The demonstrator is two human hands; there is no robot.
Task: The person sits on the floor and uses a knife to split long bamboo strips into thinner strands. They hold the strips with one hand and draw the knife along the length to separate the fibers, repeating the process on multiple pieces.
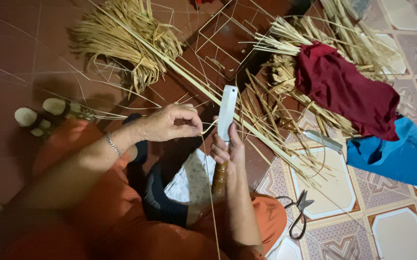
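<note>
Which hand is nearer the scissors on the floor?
Right. The right hand, gripping the knife, is up-left of the scissors; the left hand is farther left.

Seated person: bare forearms, orange garment over the lap, dark leggings, and a silver chain bracelet on the left wrist.

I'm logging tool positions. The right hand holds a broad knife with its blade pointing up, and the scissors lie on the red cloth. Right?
Not quite. The head view shows the scissors lying on the tiled floor, not on the red cloth. The right hand does hold the knife blade up.
</note>
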